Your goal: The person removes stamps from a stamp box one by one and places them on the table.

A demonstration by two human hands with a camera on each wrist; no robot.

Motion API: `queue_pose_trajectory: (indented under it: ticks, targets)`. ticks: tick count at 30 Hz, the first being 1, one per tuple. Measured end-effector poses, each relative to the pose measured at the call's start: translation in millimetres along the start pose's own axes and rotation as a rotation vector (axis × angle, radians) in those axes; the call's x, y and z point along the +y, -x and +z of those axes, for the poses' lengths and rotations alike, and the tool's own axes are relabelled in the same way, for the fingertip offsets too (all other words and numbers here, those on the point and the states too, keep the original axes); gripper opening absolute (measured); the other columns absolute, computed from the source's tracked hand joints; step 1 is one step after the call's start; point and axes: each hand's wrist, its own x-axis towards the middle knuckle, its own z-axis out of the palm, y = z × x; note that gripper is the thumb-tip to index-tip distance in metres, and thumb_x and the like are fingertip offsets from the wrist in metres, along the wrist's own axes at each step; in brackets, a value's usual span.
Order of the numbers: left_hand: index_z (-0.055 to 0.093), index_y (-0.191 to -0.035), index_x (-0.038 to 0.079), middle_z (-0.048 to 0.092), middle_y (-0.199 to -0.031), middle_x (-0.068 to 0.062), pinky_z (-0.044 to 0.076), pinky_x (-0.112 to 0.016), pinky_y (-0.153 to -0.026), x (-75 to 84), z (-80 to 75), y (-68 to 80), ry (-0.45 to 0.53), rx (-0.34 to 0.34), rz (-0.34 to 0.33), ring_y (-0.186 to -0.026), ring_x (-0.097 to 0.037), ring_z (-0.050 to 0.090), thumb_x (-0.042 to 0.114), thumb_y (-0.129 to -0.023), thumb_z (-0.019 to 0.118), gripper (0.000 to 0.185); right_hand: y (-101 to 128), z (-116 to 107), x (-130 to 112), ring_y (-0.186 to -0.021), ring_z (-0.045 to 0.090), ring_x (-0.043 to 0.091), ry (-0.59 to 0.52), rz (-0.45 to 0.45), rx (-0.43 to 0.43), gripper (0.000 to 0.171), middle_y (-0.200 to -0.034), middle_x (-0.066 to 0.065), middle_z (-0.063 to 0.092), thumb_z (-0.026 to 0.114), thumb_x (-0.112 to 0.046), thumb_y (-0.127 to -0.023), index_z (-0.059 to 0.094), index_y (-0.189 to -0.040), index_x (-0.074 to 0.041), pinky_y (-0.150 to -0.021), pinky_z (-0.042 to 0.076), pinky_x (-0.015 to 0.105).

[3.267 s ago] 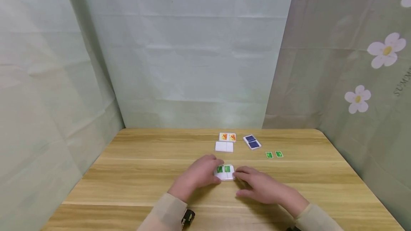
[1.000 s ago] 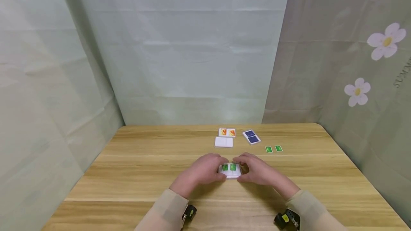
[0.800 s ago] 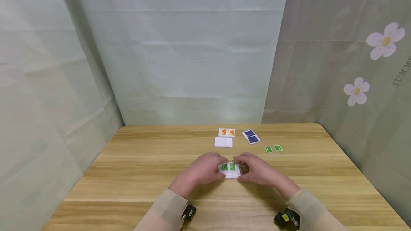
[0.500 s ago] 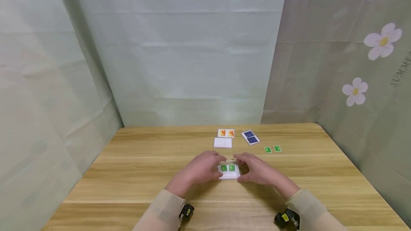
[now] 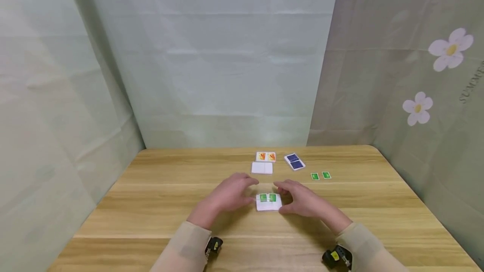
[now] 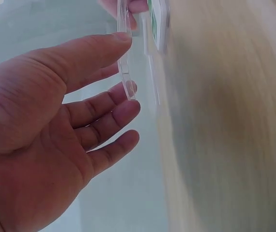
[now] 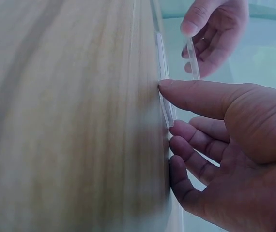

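A small white rectangular case (image 5: 269,205) with two green squares on it lies on the wooden table in the head view. My right hand (image 5: 302,198) grips its right end, thumb at the near edge and fingers at the far edge. Thumb and fingers of my left hand (image 5: 231,192) pinch a thin clear plastic cover (image 6: 124,67), raised above the case. In the right wrist view, that clear cover (image 7: 192,58) stands apart from the case (image 7: 163,72), which sits low at the tabletop.
Behind the hands lie a plain white case (image 5: 262,168), one with orange pictures (image 5: 266,156) and a dark blue one (image 5: 294,161). Two loose green squares (image 5: 320,176) are right of them on the table (image 5: 170,205). Cloth walls (image 5: 227,74) surround the table.
My left hand has lifted the clear cover off the white case and moved up and left with it. The right hand came in to grip the case and has since stayed there.
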Motion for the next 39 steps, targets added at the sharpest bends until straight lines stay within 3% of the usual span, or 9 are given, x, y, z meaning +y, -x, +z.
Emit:
queue_pose_trajectory:
  ticks: [9, 20, 39]
  targets:
    - [0.070, -0.146, 0.007, 0.066, -0.145, -0.017, 0.049, -0.054, -0.116, -19.8, -6.7, 7.2, 0.045, 0.009, -0.059, -0.135, -0.037, 0.061, 0.017, -0.098, 0.086, 0.051, -0.9, 0.9, 0.3, -0.116, 0.065, 0.024, 0.017, 0.001, 0.001, 0.077, -0.124, 0.003, 0.069, 0.096, -0.014, -0.087, 0.060, -0.153, 0.002, -0.108, 0.054, 0.054]
    - [0.069, -0.146, 0.004, 0.065, -0.144, -0.019, 0.047, -0.054, -0.117, -45.0, -9.2, 11.1, 0.027, 0.062, -0.060, -0.136, -0.039, 0.059, 0.012, -0.098, 0.086, 0.052, -0.2, 2.6, -0.6, -0.114, 0.064, 0.023, 0.012, 0.007, -0.002, 0.076, -0.122, 0.003, 0.068, 0.096, -0.013, -0.086, 0.061, -0.152, 0.002, -0.107, 0.054, 0.054]
    - [0.063, -0.151, 0.001, 0.059, -0.152, -0.026, 0.039, -0.063, -0.122, -89.9, -22.7, 15.1, 0.070, 0.062, -0.095, -0.145, -0.048, 0.051, 0.009, -0.099, 0.083, 0.056, 2.0, 1.5, -1.2, -0.115, 0.064, 0.025, 0.018, -0.005, -0.005, 0.068, -0.124, 0.005, 0.068, 0.095, -0.013, -0.087, 0.066, -0.147, 0.001, -0.106, 0.055, 0.054]
